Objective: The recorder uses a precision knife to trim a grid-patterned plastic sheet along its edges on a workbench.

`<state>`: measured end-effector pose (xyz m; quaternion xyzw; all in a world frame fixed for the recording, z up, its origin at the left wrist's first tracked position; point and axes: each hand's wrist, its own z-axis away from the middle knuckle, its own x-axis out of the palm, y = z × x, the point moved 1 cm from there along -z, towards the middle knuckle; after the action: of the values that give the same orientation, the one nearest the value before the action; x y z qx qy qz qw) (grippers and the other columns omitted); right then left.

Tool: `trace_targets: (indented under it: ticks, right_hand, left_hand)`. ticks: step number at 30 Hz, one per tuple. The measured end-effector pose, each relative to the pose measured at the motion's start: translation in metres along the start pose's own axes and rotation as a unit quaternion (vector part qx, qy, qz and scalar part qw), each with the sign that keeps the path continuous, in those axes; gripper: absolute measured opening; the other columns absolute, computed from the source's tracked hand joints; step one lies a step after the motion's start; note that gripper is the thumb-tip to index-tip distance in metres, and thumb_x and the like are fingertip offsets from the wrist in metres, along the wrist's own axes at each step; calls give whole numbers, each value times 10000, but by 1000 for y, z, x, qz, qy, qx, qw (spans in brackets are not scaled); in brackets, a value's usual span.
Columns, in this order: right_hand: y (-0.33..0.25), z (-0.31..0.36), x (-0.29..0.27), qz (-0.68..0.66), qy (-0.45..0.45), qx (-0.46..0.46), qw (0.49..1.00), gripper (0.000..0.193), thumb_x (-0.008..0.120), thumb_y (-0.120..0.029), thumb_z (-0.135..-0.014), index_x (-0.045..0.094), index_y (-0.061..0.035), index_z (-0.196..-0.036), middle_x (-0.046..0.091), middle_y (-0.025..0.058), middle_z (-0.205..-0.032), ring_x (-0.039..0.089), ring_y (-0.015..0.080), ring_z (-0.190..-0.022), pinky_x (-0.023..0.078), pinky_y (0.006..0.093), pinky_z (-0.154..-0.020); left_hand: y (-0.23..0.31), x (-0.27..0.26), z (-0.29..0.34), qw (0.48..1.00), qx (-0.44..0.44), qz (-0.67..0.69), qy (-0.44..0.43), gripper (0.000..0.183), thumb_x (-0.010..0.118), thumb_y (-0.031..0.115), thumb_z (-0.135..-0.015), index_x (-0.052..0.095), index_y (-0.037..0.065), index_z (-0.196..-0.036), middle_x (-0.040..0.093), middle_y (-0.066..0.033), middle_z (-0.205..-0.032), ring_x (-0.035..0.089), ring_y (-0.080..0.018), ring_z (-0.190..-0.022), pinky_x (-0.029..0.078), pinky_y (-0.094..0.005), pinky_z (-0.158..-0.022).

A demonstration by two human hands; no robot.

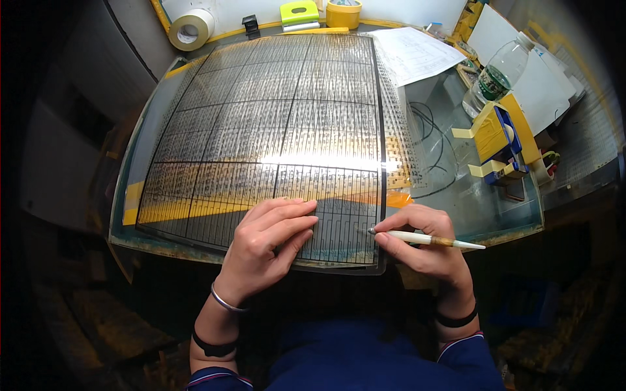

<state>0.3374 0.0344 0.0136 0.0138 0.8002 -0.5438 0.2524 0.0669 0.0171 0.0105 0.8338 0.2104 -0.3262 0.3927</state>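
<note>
A large transparent film sheet [326, 124], printed with dense dark lines and a black grid, lies on a glass-topped table [450, 215]. My left hand [267, 238] rests on its near part, fingers stretched out and holding nothing. At the sheet's near right edge, my right hand [424, 244] grips a slim white pen-like tool [407, 236] between thumb and fingers. The tool's dark, metallic-looking tip points left at the black border line; I cannot tell whether it touches the film. Its tapered tail, brownish partway along, sticks out to the right.
Tape dispensers [499, 140] with yellow tape and a clear bottle [499, 78] stand on the right. White paper [417, 55] lies at the back right. Along the back are a tape roll [191, 29], a black clip [250, 25], a green hole punch [299, 12] and a yellow tub [343, 13].
</note>
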Motion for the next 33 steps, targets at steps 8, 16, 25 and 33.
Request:
trace_targets:
  ticks: [8,16,25,33]
  right_hand:
    - [1,-1,4,10,20,-6,1000,127,814,-63,-830,767,-7,-934,737,122,-817,695,214,-728,523,313,-660]
    - [1,0,1,4,7,-6,1000,125,815,-72,-831,770,-13,-931,738,116,-813,697,221,-735,523,324,-680]
    - [0,0,0,22,-8,-29,999,125,820,-72,-823,773,-21,-928,736,106,-801,699,226,-736,513,328,-674]
    - [1,0,1,19,2,-29,999,121,822,-76,-817,771,-24,-914,732,101,-790,698,235,-733,513,338,-686]
  left_hand:
    - [0,0,0,1000,3,-4,1,199,773,25,-851,761,27,-1049,755,-94,-1160,690,-281,-1124,545,-400,-969]
    - [1,1,1,1000,-16,9,-1,219,772,-9,-831,772,27,-1047,756,-112,-1180,683,-296,-1145,526,-414,-1011]
    - [1,0,0,1000,-1,-11,4,191,776,35,-856,763,34,-1047,757,-85,-1153,689,-277,-1123,546,-396,-964]
    - [2,1,1,1000,-14,-1,1,218,772,-2,-837,771,32,-1053,756,-101,-1167,685,-286,-1134,537,-403,-989]
